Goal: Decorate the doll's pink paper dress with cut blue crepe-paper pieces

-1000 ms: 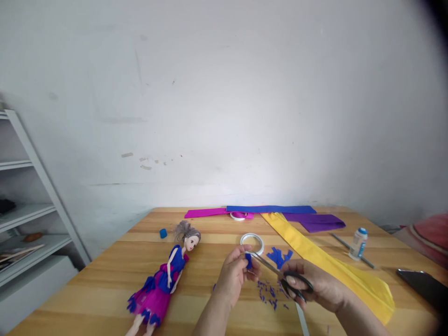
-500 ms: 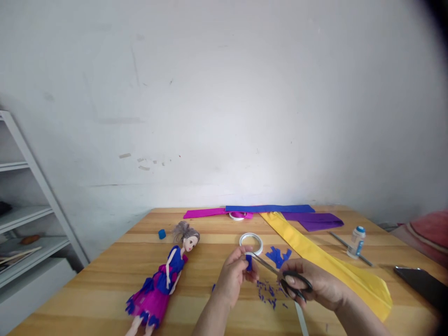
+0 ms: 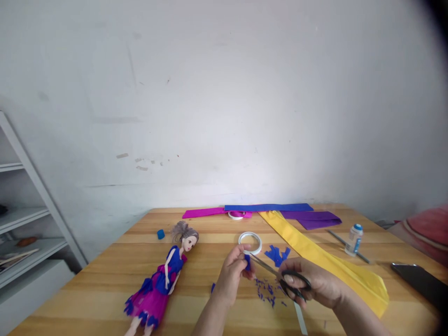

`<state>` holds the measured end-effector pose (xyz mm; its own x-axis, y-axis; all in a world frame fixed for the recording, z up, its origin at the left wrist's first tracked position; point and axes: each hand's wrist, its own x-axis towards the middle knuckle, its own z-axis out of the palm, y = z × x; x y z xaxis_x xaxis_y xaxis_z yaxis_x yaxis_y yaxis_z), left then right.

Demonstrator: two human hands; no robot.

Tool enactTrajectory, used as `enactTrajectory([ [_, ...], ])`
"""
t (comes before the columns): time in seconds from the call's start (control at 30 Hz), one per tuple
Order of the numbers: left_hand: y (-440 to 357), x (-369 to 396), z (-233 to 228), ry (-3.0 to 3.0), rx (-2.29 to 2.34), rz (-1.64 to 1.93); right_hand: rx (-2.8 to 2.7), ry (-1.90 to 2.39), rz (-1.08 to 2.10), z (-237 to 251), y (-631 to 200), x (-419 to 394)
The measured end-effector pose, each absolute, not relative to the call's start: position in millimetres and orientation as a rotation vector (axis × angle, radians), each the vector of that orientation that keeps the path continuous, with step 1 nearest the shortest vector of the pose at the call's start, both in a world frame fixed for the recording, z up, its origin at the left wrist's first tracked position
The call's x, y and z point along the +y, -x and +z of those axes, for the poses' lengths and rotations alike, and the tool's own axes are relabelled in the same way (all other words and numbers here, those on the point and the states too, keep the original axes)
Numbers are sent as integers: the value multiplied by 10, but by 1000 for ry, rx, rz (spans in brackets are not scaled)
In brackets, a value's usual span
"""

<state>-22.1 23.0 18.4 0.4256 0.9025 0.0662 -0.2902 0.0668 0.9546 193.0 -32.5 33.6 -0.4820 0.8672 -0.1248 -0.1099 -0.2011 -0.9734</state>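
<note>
Between the thumb and fingers of my left hand [image 3: 231, 273] is a small blue piece of paper [image 3: 248, 262]. My right hand [image 3: 313, 282] grips black-handled scissors [image 3: 268, 267], whose blades point left and touch or nearly touch that piece. Tiny blue scraps [image 3: 268, 291] are scattered on the table just below the blades. Behind them lies a little heap of cut blue strips [image 3: 277, 254]. A doll [image 3: 164, 275] in a blue and magenta dress lies to the left of my left hand.
A white tape roll [image 3: 240, 243] lies behind my hands. Yellow [image 3: 325, 256], purple [image 3: 318, 218], blue [image 3: 269, 207] and magenta [image 3: 203, 213] strips stretch across the wooden table [image 3: 115, 261]. At right are a glue bottle [image 3: 354, 240], a grey stick [image 3: 338, 237] and a phone [image 3: 420, 282]; a blue cap [image 3: 160, 234] sits left.
The whole view has shifted slightly, so things appear a little further left. My hands keep nearly the same pose, with the scissors still at the blue piece.
</note>
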Motion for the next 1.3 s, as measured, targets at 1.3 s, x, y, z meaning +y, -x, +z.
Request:
enactTrajectory([
  [1.3, 213, 188, 209, -1288, 619, 899, -1364, 954, 1777, 316, -1895, -308],
])
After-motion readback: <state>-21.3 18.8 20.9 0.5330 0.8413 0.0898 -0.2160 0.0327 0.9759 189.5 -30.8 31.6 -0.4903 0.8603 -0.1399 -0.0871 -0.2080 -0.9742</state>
